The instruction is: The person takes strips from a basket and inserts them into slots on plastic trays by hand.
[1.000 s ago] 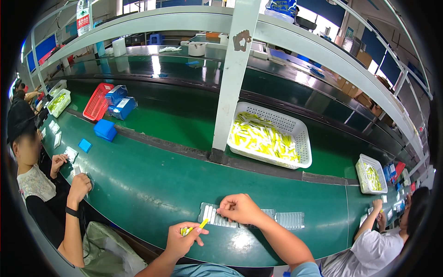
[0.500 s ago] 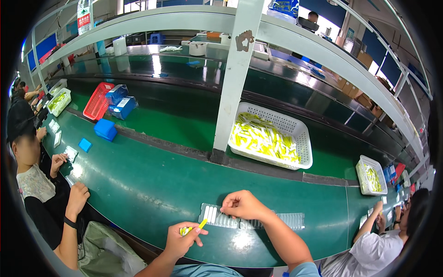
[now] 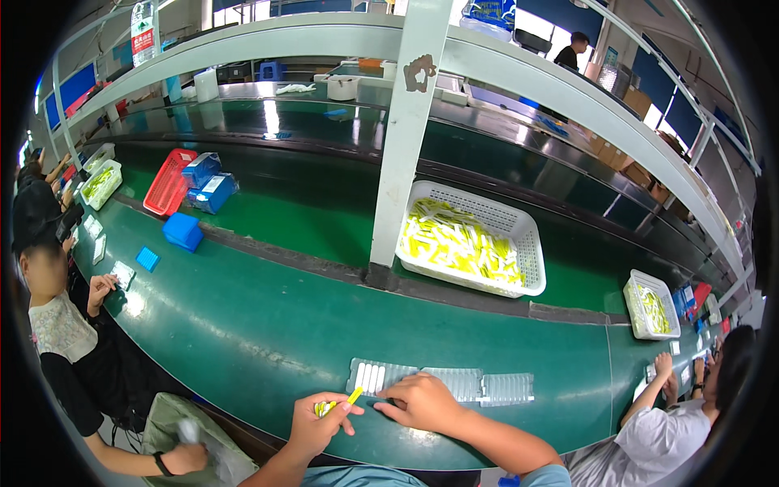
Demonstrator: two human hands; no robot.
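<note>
On the green tabletop (image 3: 268, 325), the left hand (image 3: 324, 420) half-closes round yellow-and-white sticks (image 3: 324, 407), the right hand (image 3: 426, 404) curls loosely at the clear tray (image 3: 399, 373), its grip unclear, and white pieces (image 3: 371, 378) sit best one per groove.

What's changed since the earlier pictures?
Your right hand has moved nearer you, at the clear tray. The left co-worker's wristbanded hand has dropped from the bench to the green bag. Your left hand still holds yellow sticks; the big white basket stays.
</note>
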